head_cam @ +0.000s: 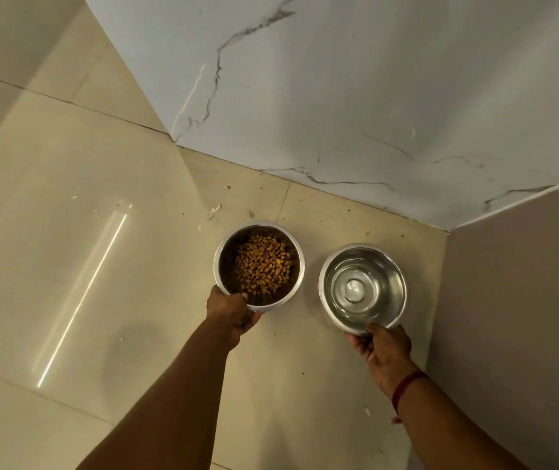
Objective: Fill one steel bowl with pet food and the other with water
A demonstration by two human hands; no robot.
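Below — tiled floor (135,232), marble wall (373,96).

Two steel bowls: the food bowl (221,266) on the left, the water bowl (324,293) on the right, side by side and apart. One heap of kibble (264,269) in the left one; the pieces are too many and too small to count. One fill of water (363,286) in the right one. Two hands: the left hand (232,310) on the near rim of the food bowl, the right hand (385,351) on the near rim of the water bowl. One red thread (407,385) on the right wrist
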